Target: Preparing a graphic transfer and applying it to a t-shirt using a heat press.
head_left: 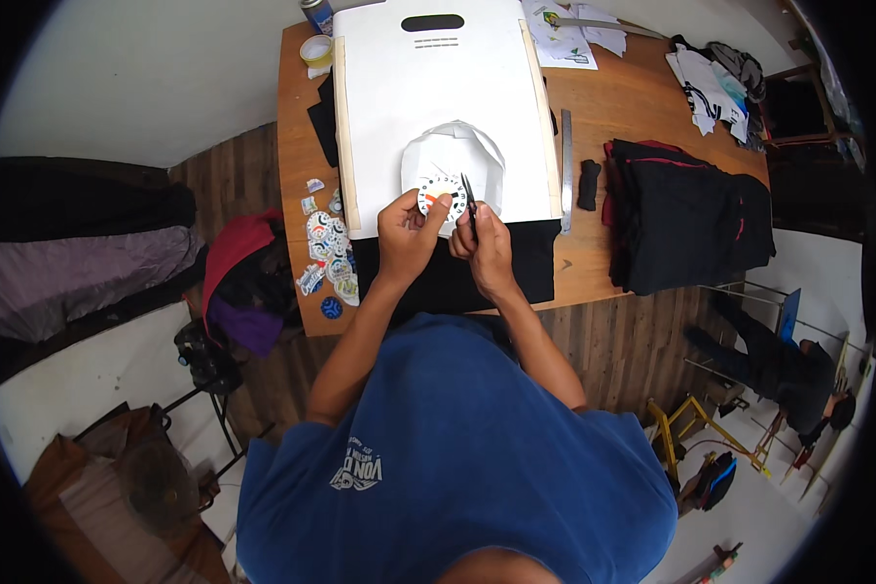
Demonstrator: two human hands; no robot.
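Observation:
My left hand point(409, 232) pinches a round white sticker point(441, 194) with dark and orange marks around its edge. My right hand point(482, 243) grips a thin black tool point(468, 198), tweezers or a blade, with its tip on the sticker's right side. Both hands hover over a crumpled white sheet point(457, 156) that lies on a large white board point(438, 97). A black garment point(526, 258) lies flat under the board's near edge on the wooden table point(613, 107).
Several round stickers point(326, 253) lie along the table's left edge. A metal ruler point(565, 165) and a folded pile of black clothes point(686, 214) lie at right. A tape roll point(315, 49) and a spray can point(315, 12) stand at the far left corner. Papers point(574, 39) lie beyond.

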